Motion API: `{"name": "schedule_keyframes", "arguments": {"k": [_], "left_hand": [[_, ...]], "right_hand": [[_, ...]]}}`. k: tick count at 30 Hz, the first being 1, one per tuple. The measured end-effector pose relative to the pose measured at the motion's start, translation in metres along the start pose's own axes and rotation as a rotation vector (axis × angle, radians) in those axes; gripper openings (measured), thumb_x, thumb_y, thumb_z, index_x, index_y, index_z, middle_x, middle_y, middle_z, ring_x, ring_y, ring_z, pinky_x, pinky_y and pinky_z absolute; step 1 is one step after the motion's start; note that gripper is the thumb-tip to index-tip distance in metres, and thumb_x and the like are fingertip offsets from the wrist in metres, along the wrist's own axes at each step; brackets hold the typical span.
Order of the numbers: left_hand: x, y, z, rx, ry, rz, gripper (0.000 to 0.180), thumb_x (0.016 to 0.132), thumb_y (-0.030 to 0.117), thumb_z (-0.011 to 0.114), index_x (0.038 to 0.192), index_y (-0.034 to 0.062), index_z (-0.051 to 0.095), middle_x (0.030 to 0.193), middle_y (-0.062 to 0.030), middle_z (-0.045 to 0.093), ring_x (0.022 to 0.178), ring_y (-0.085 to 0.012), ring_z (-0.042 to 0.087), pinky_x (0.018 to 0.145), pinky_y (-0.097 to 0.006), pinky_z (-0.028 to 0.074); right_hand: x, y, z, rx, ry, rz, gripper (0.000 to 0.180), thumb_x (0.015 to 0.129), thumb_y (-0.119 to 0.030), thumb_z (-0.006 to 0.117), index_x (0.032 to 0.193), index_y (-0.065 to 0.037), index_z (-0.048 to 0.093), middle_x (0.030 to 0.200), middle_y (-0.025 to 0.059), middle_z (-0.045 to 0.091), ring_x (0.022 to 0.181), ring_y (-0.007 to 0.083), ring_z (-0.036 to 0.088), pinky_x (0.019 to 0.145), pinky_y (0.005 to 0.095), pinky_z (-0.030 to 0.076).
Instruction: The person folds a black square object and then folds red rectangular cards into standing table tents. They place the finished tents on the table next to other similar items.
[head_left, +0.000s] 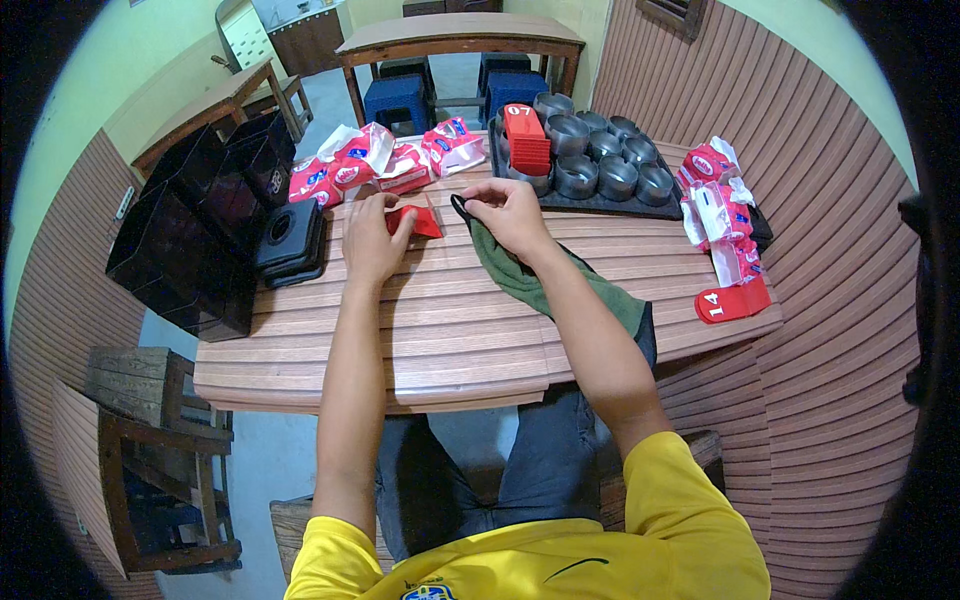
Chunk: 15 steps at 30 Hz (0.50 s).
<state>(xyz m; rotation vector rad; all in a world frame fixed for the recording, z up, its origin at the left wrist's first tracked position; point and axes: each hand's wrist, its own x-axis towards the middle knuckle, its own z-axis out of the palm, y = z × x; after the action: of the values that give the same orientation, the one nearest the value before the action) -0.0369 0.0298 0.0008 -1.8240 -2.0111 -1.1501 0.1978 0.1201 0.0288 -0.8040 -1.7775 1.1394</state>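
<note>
Head view: seated at a slatted wooden table (pixel 440 330), both forearms reaching forward from the lower edge. Left hand (pixel 372 240) curled, fingers pinched closed on a small red card (pixel 418 222) held just above the tabletop at centre. Right hand (pixel 512 212) just beside it, thumb and forefinger closed on a thin black loop (pixel 458 205); whether the loop joins the card, hard to tell. Under the right wrist, a green cloth (pixel 530 285) trailing toward the near edge. Behind the hands, red-and-white packets (pixel 385 158) in a loose heap. Farther right, a dark tray (pixel 600 200) with round metal cups (pixel 597 150) and a stack of red cards (pixel 525 135). At left, black containers (pixel 200 230). At right, more packets (pixel 720 210) and a red numbered tag (pixel 733 301).
</note>
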Motion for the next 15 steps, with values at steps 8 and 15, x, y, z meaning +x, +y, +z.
{"name": "schedule_keyframes", "arguments": {"k": [8,15], "left_hand": [[-0.008,0.0,-0.026,-0.348,-0.309,-0.14,0.106,0.059,0.037,0.1,0.15,0.0043,0.058,0.133,-0.0196,0.071,0.123,-0.0362,0.069,0.105,-0.046,0.056],[-0.014,0.038,-0.008,-0.44,-0.274,0.035,0.128,0.06,0.042,0.107,0.163,0.0032,0.042,0.136,-0.0243,0.071,0.121,-0.0362,0.073,0.107,-0.047,0.058]], "right_hand": [[0.004,0.002,-0.007,0.089,0.119,0.022,0.017,0.1,0.004,0.07,0.117,0.007,0.074,0.102,0.0124,0.076,0.087,0.0215,0.08,0.077,0.0303,0.063],[0.006,0.002,-0.008,-0.027,0.06,-0.084,0.018,0.101,0.002,0.071,0.118,0.006,0.075,0.104,0.0096,0.075,0.088,0.019,0.079,0.076,0.0272,0.061]]}}
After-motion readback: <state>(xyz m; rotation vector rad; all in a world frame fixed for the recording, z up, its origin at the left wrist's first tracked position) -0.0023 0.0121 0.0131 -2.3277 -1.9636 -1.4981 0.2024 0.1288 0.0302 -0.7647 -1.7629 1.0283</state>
